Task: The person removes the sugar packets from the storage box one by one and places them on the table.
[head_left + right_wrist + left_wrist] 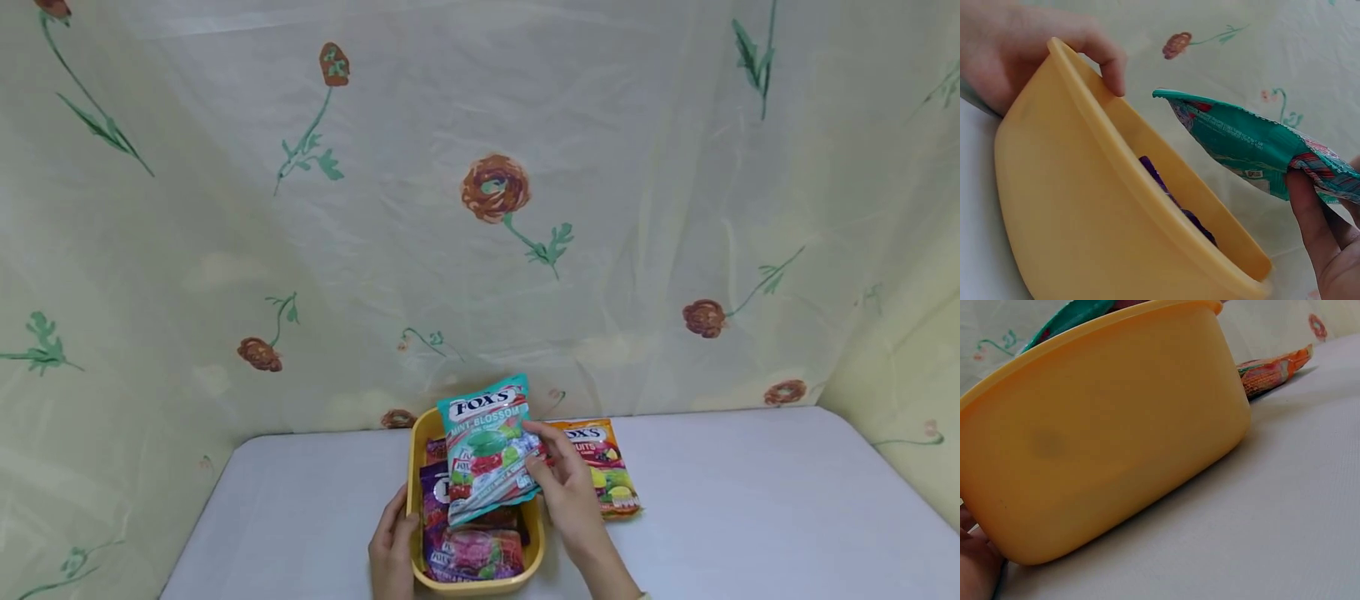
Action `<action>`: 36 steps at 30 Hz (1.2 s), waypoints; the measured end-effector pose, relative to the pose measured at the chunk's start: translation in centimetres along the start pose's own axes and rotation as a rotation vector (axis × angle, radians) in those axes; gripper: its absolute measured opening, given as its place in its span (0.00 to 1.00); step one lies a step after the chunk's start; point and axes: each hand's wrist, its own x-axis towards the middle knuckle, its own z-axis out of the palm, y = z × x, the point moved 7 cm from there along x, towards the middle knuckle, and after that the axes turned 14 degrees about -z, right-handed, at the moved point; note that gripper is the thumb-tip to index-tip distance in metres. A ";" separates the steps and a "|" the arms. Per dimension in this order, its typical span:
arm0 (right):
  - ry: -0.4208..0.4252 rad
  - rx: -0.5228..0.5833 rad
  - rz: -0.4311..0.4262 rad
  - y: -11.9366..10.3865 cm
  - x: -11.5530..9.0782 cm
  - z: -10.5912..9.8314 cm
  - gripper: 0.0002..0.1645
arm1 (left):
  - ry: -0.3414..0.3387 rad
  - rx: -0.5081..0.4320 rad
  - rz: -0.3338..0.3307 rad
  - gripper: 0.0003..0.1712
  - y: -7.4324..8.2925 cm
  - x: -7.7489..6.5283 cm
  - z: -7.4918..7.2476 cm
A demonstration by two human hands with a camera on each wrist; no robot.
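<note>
A teal bag of Fox's candy (480, 454), labelled Mint Blossom, is pinched at its right side by my right hand (572, 496). It overlaps the upper part of a yellow plastic tub (413, 454) in the head view. From the right wrist view, the candy bag (1235, 140) is tilted above the tub's rim. My left hand (392, 546) grips the tub's left side, its thumb hooked over the rim in the right wrist view. Inside the tub lie several candy bags, among them a pink and purple one (483, 552); the teal bag partly hides them.
An orange bag of Fox's fruit candy (618, 479) lies flat on the white table (750, 500), right of the tub. Behind the table hangs a pale curtain (600, 208) with printed flowers.
</note>
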 end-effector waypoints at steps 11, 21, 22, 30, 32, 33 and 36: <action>0.022 -0.013 -0.018 -0.5 0.4 -1.3 0.23 | 0.002 -0.002 0.011 0.27 0.1 0.1 0.0; 0.047 -0.033 -0.013 -0.8 0.4 -2.5 0.23 | -0.007 -0.009 0.026 0.27 -0.2 0.0 0.3; 0.049 -0.031 -0.014 -0.8 0.3 -2.6 0.23 | -0.008 -0.007 0.030 0.27 -0.2 -0.1 0.3; 0.079 -0.031 -0.009 -1.0 0.3 -3.6 0.23 | -0.009 0.018 0.051 0.26 0.1 -0.3 0.1; 0.087 -0.037 -0.005 -1.1 0.3 -3.8 0.23 | -0.007 0.029 0.050 0.27 0.1 -0.4 0.0; 0.091 -0.039 -0.006 -1.1 0.4 -3.9 0.23 | -0.004 0.030 0.050 0.26 0.2 -0.4 0.0; 0.103 -0.042 -0.020 -1.4 0.5 -4.3 0.23 | -0.003 0.031 0.043 0.27 0.2 -0.4 -0.1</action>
